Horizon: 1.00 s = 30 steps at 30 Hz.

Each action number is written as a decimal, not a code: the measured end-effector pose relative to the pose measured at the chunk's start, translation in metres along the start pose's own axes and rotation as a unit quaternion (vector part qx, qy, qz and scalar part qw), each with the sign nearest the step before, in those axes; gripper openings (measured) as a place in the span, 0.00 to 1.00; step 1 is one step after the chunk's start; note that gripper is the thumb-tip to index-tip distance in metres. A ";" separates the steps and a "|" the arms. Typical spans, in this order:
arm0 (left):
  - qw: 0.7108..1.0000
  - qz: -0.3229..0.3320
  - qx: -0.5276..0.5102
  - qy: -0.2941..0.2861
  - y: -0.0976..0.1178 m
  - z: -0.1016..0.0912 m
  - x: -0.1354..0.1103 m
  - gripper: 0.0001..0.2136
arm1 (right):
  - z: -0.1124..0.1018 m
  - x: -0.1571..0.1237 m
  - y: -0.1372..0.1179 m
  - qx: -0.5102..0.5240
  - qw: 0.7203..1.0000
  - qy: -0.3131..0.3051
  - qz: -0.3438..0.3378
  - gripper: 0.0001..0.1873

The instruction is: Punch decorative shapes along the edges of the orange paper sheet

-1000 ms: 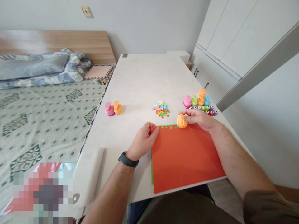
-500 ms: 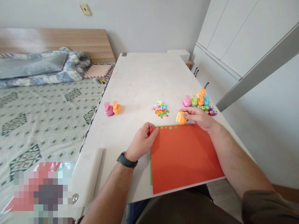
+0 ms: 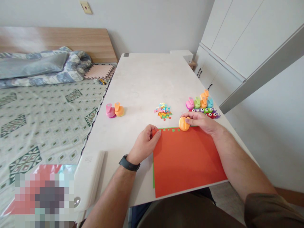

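Note:
A red paper sheet lies on the white table, over a green sheet whose edge shows at its left and top. Small shapes are punched along its far edge. My left hand, with a black watch on the wrist, pinches the sheet's far left corner. My right hand is closed on an orange paper punch set over the sheet's far edge.
A pile of coloured paper bits lies beyond the sheet. Pink and orange punches stand at the left, and several more punches at the right. A bed adjoins the table's left side; white cupboards stand to the right.
My right hand lifted the orange punch slightly off the sheet's edge, then set it back on the edge. The left hand stayed on the corner.

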State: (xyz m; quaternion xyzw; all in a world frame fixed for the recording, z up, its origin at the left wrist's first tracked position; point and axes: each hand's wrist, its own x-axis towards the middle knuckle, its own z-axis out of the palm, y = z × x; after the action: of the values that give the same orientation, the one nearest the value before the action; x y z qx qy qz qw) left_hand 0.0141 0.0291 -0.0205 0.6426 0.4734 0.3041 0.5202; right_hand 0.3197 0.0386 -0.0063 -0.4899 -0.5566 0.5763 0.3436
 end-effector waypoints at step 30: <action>0.999 0.018 0.040 0.011 -0.003 0.002 0.000 0.11 | 0.000 -0.001 0.004 -0.028 0.999 -0.027 0.034 0.22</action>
State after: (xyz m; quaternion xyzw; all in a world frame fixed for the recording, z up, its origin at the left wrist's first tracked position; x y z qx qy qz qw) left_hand 0.0147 0.0283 -0.0235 0.6677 0.4798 0.3011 0.4830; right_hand 0.3203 0.0370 -0.0104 -0.5020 -0.5649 0.5848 0.2947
